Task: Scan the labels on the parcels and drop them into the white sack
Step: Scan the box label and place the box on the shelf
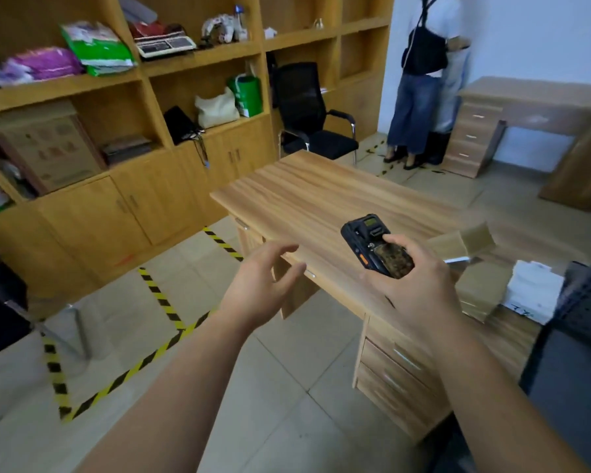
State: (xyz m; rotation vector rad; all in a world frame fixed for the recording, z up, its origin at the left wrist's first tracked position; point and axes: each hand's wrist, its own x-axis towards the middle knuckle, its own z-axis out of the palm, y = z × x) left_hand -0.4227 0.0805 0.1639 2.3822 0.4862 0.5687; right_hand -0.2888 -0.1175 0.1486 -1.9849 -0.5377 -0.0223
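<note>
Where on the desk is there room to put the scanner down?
The desk is bare across its far and middle top, from the corner by the black chair to just ahead of the scanner in the right hand. The near right end is crowded with boxes. The left hand hovers off the near edge, holding nothing.

Both bare forearms reach up from the bottom edge toward mid-frame. The left hand (265,285), at centre, hangs empty with fingers loosely curled and spread, thumb uppermost. The right hand (420,285), right of centre, grips a dark handheld scanner (376,245), thumb on its face.
</note>
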